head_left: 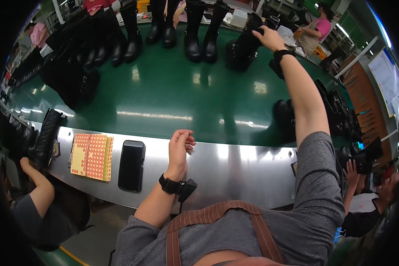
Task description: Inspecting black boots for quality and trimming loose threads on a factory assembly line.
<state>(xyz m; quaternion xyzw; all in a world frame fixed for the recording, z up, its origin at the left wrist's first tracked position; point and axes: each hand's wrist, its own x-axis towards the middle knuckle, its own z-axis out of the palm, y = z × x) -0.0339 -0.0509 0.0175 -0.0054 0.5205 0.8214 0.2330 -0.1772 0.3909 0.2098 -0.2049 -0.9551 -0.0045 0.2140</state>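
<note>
We are gripping a black boot (240, 49) with our right hand (271, 40), its fingers clamping the top of the shaft at the far side of the green tabletop (164, 97). Our left hand (181, 144) is hovering near the metal edge (235, 177), its fingers curling loosely and standing a little apart. To its left, a phone (131, 166) is showing a dark screen, and beside that we are seeing yellow sticker sheets (88, 156) bearing rows of round red-orange stickers; any print on them is looking too small to read. On a pale board (388, 75) at the right, the writing is also staying illegible to us. A pair of black boots (201, 46) is standing upright left of the gripped one. At the far left, a co-worker's hand (26, 165) is resting near a quilted boot (46, 137).
</note>
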